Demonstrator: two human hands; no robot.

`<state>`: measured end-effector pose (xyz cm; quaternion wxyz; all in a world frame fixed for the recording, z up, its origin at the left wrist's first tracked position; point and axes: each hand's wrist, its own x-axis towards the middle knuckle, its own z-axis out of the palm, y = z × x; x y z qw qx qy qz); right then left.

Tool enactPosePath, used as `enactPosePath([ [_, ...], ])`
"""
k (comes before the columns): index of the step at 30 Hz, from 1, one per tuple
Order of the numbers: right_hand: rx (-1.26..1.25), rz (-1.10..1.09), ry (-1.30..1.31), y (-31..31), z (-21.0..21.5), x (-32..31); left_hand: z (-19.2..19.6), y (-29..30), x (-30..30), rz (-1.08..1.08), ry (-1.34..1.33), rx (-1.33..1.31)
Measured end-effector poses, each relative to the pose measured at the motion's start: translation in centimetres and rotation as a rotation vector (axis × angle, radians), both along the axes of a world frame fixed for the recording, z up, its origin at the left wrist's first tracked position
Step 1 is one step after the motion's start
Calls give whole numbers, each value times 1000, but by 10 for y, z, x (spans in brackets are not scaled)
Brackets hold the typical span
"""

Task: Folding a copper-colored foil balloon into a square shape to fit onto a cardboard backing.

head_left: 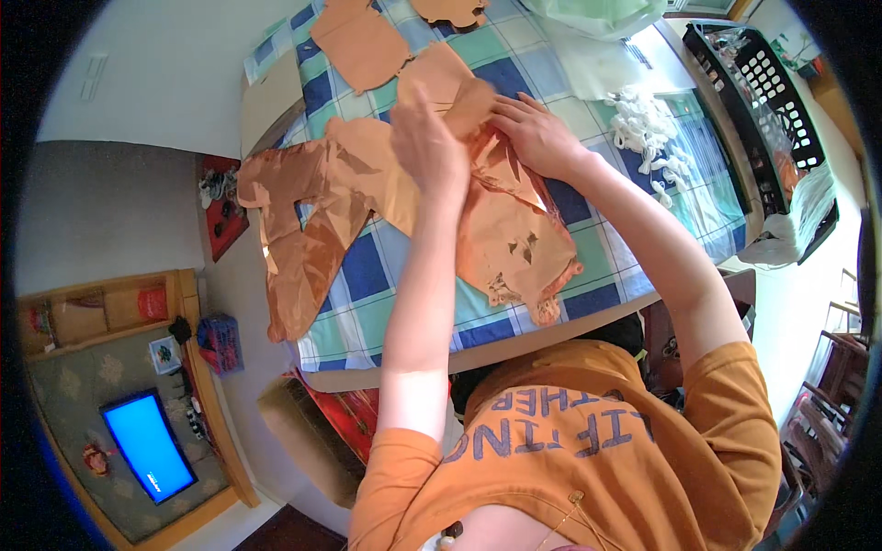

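Left hand (427,147) pinches orange fabric piece (450,87) lifted off checked tablecloth (367,266); right hand (537,138) presses flat, fingers spread, just beside.

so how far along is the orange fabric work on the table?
Looks done: cut orange pieces lie set aside at the far edge of the checked tablecloth. In hand: the left hand lifts a piece while the right hand presses the orange stack. Left: that stack and the sheet draped over the edge.
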<state>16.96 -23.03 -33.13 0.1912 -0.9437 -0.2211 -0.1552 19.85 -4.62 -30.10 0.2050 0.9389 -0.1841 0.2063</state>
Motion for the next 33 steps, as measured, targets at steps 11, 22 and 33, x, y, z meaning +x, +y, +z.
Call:
enactPosePath([
  [11, 50, 15, 21, 5, 7, -1, 8, -7, -17, -257, -138, -201],
  [22, 69, 20, -37, 1, 3, 0, -31, -14, -25, -144, 68, 39],
  [33, 165, 238, 34, -32, 20, -68, -32, -13, -26, -129, 63, 30],
])
